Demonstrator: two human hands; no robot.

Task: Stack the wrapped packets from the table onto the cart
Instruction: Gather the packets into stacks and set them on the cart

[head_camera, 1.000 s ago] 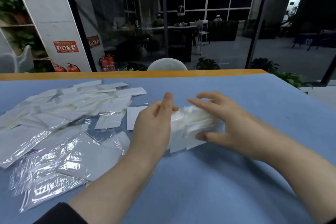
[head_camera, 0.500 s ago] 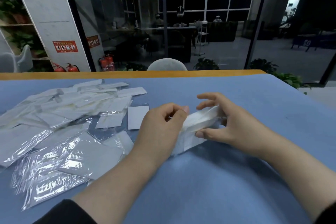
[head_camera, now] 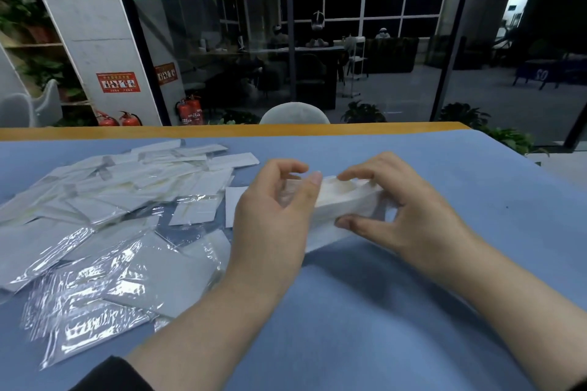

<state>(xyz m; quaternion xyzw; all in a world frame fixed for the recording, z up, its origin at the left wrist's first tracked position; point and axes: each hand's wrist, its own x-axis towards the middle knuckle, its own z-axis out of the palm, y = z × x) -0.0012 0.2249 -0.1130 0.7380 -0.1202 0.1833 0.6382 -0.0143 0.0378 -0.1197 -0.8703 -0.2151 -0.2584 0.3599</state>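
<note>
A dark sleeve (head_camera: 111,374) is seen at seven o'clock, nearest the camera, above a smooth blue surface (head_camera: 365,327). At nine o'clock a loose heap of flat packets (head_camera: 104,232) is spread on the surface; the nearer ones are glossy, crinkled clear film, the farther ones matte white rectangles. At the centre a squared white stack (head_camera: 341,203), wrapped in thin film, is held tilted between both hands, with its lower edge at or just above the surface. The left hand (head_camera: 273,216) has its fingers curled round the stack's left end. The right hand (head_camera: 409,209) pinches the other end, thumb below and curled fingers on top. At twelve o'clock the surface ends in an orange wooden edge (head_camera: 222,130), with a rounded pale chair back (head_camera: 294,114) just beyond it.
</note>
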